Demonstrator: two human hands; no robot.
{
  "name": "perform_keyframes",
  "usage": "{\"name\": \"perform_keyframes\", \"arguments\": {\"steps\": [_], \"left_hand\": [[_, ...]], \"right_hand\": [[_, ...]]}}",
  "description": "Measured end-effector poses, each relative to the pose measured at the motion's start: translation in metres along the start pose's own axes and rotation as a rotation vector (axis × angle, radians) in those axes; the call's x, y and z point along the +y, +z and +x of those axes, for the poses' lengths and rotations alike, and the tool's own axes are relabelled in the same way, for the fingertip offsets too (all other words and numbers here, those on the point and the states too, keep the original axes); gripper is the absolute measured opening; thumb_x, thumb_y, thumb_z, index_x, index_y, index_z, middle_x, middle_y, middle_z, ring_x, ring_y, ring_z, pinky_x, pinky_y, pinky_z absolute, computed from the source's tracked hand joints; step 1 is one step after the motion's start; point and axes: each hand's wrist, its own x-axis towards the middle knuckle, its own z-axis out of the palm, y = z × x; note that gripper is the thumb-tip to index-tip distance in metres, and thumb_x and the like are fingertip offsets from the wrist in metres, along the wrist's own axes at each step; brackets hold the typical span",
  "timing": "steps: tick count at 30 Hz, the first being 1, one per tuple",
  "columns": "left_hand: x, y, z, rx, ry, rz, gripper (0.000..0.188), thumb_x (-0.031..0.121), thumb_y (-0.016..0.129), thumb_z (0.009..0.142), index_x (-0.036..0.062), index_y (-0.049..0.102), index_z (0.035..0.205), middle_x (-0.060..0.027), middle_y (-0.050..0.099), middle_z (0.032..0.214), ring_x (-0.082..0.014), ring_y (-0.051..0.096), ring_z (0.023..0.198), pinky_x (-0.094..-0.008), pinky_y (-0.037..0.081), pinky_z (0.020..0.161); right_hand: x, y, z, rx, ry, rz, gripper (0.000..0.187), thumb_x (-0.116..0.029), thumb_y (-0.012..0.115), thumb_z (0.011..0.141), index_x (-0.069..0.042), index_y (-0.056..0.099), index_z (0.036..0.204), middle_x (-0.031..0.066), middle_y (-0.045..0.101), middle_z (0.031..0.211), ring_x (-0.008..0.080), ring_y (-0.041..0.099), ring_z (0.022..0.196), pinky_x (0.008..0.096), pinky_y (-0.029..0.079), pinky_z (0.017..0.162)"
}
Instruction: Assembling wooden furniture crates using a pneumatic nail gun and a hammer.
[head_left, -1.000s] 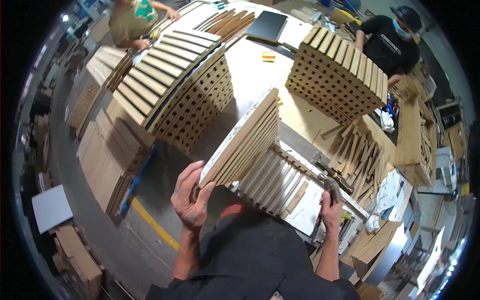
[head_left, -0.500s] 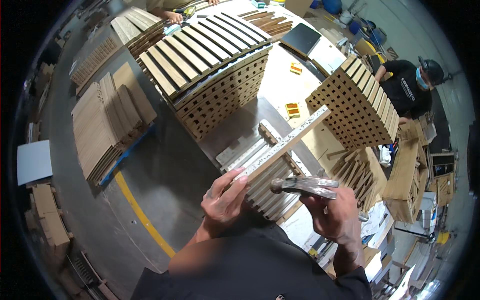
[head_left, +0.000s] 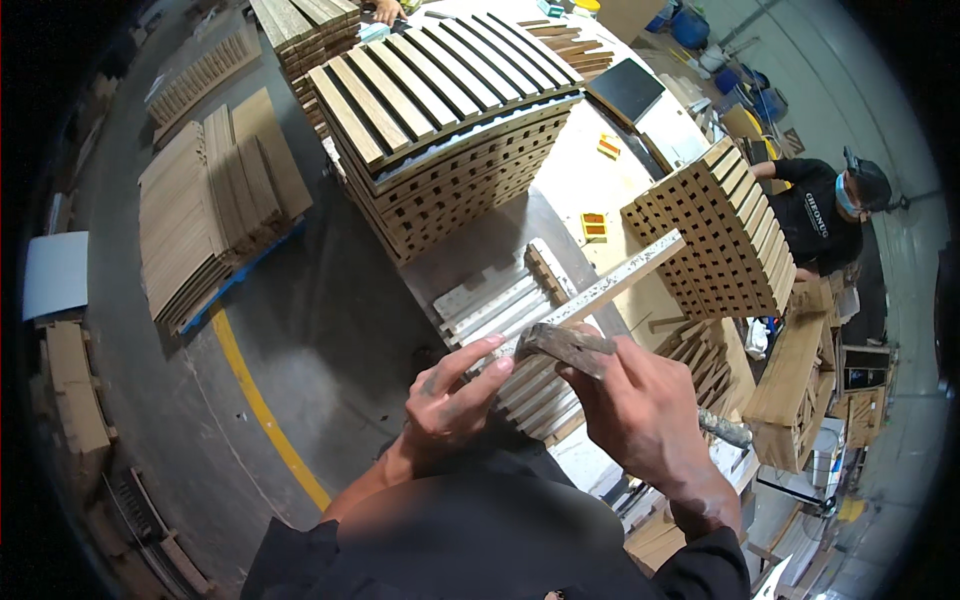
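Observation:
A long wooden strip (head_left: pixel 625 278) with a white, speckled upper face slants across a slatted wooden frame (head_left: pixel 485 305). My left hand (head_left: pixel 447 402) pinches its near end between fingers and thumb. Gripped close under its head, a worn metal hammer (head_left: pixel 572 346) is in my right hand (head_left: pixel 643 412). The hammer's head is over the strip, right beside my left fingertips; whether it touches the wood I cannot tell. Part of its handle is hidden behind my right hand. Pale slats and a notched crosspiece (head_left: pixel 545 272) of the frame show under the strip.
Tall stacked slatted panels (head_left: pixel 450 90) stand beyond the frame. Another slatted stack (head_left: pixel 712 228) is at right, near a co-worker (head_left: pixel 825 215) in a mask. Two small yellow-and-red boxes (head_left: pixel 594 227) lie on the table. Loose wooden pieces (head_left: pixel 695 355) are at right; boards (head_left: pixel 205 210) sit on the floor left.
My right hand has brought the hammer left, so its head is now over the strip near my left fingers. The left hand keeps its pinch. The whole view has shifted slightly.

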Motion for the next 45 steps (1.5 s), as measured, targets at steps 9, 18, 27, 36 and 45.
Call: {"name": "perform_keyframes", "arguments": {"steps": [9,18,27,36,45], "left_hand": [[-0.001,-0.004,0.002,-0.053,0.007,-0.036,0.040,-0.010,0.073,0.076,0.0057,0.070,0.113,-0.0194,0.066,0.118,-0.0311,0.072,0.094,-0.0348,0.062,0.075],[0.000,-0.007,0.002,-0.073,0.002,-0.029,0.041,-0.010,0.073,0.076,0.0055,0.068,0.114,-0.0200,0.065,0.119,-0.0324,0.071,0.097,-0.0355,0.062,0.077],[0.007,0.001,0.007,-0.073,-0.012,0.000,0.045,-0.007,0.074,0.074,0.0041,0.068,0.118,-0.0170,0.064,0.112,-0.0286,0.068,0.090,-0.0350,0.059,0.072],[0.032,0.019,0.083,-0.607,0.111,0.326,0.067,0.010,0.074,0.081,0.0057,0.049,0.143,-0.0138,0.059,0.105,-0.0316,0.057,0.097,-0.0428,0.048,0.086],[0.046,0.062,0.141,-1.078,-0.078,0.450,0.078,0.015,0.063,0.094,0.0094,0.019,0.158,-0.0246,0.054,0.110,-0.0397,0.059,0.102,-0.0457,0.051,0.084]], "right_hand": [[-0.001,0.000,-0.003,0.021,-0.041,0.027,0.051,-0.005,0.068,0.076,0.001,0.057,0.126,0.0058,0.052,0.074,0.0197,0.059,0.063,0.0332,0.049,0.053],[-0.001,-0.003,-0.001,0.062,-0.061,0.004,0.050,-0.007,0.068,0.076,0.001,0.058,0.124,0.0051,0.053,0.075,0.0193,0.060,0.064,0.0319,0.050,0.056],[0.009,0.003,-0.020,0.223,0.062,0.138,0.040,-0.005,0.074,0.077,-0.003,0.065,0.116,0.0085,0.063,0.079,0.0211,0.064,0.062,0.0330,0.052,0.053],[0.041,0.029,-0.107,0.597,0.789,0.335,0.022,-0.018,0.069,0.095,0.004,0.065,0.092,0.0043,0.063,0.069,0.0101,0.054,0.059,0.0270,0.043,0.055],[0.055,0.048,-0.131,0.636,1.000,0.600,0.029,-0.025,0.071,0.094,0.004,0.070,0.093,0.0040,0.061,0.066,0.0112,0.052,0.060,0.0279,0.042,0.056]]}}
